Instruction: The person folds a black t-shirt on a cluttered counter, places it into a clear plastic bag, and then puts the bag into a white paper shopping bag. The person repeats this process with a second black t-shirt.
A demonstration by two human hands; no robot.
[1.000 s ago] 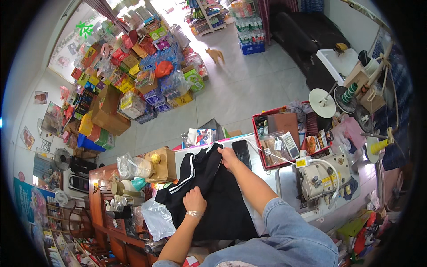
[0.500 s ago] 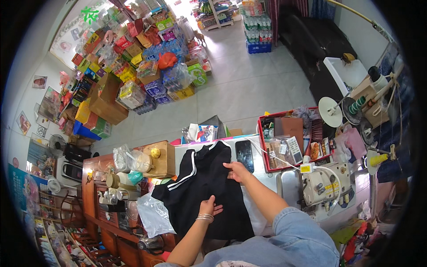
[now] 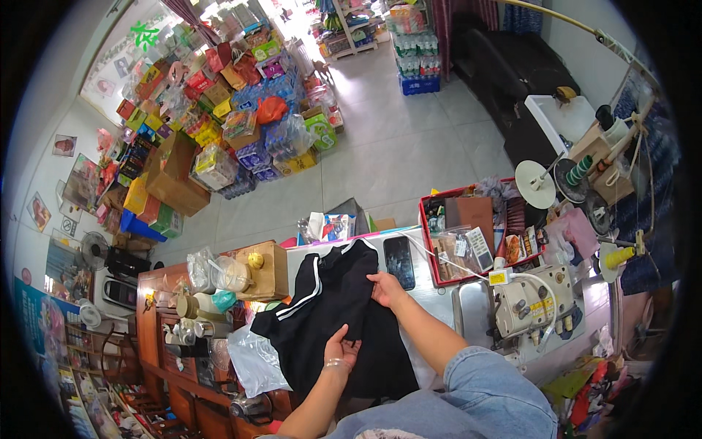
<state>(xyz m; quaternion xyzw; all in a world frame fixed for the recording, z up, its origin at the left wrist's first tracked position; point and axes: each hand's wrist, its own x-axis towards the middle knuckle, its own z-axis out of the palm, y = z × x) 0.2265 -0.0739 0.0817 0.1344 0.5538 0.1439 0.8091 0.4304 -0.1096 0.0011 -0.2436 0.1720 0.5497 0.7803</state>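
Note:
A black garment (image 3: 329, 307) with white stripes along its sleeve and shoulder, which looks like a shirt, lies spread over the white table in front of me. My right hand (image 3: 385, 288) grips it at the right edge, thumb on top and fingers partly hidden by the cloth. Lower down, my left hand (image 3: 341, 351) rests against the middle of the garment, thumb and fingers apart, with a bracelet at the wrist. Just beyond my right hand is a dark phone (image 3: 399, 262) on the table.
A red tray (image 3: 439, 272) of small items stands right of the phone. A sewing machine (image 3: 534, 301) with thread spools is at the right. Clear plastic bags (image 3: 256, 358) lie left of the garment, near a cardboard box (image 3: 265, 272). Stacked goods (image 3: 241, 117) fill the far left.
My left hand has turned, its fingers now pointing more upward against the cloth. My right hand keeps hold of the garment's edge. The whole view has shifted slightly.

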